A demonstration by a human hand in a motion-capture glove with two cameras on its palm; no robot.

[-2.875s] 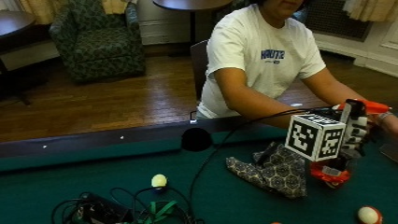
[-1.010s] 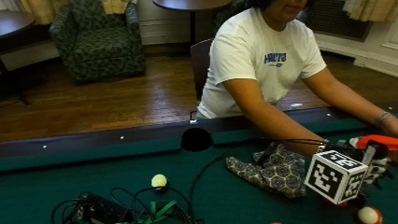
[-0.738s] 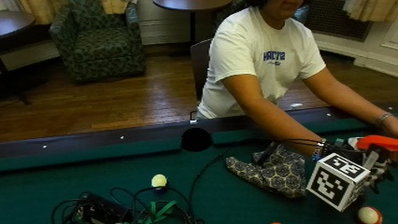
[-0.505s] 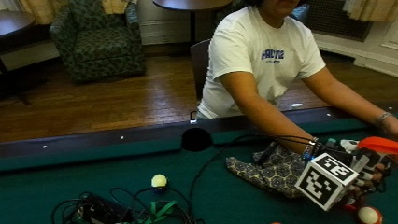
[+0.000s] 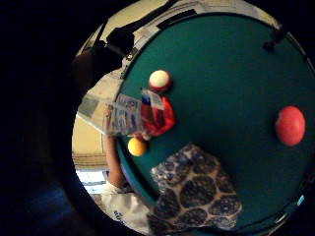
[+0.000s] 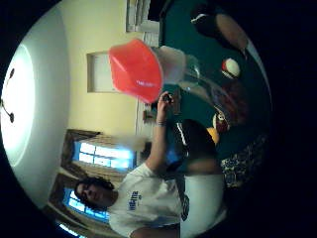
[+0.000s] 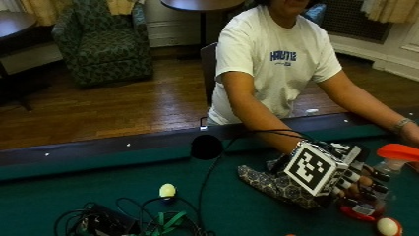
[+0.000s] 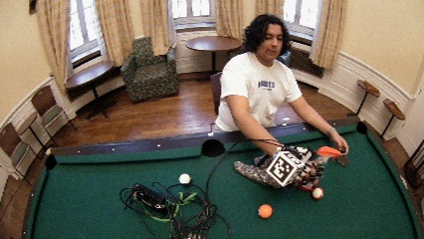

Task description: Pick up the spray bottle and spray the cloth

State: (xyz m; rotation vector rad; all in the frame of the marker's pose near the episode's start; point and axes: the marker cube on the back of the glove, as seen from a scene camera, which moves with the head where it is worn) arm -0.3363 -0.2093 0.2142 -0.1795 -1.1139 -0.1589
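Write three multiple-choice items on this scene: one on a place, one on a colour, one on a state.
1. Where does the cloth lie?
A. on the green felt
B. in a bucket
C. on a shelf

2. What colour is the head of the bottle?
A. blue
B. orange-red
C. black

3. What is the gloved right hand doing?
A. lying flat on the felt
B. pinching the cloth
C. gripping the bottle

Key: 1 A, the patterned cloth lies on the felt in front of the person. 2 B, the head shows orange-red beside the glove. 3 C, the gloved fingers curl round the bottle's body.
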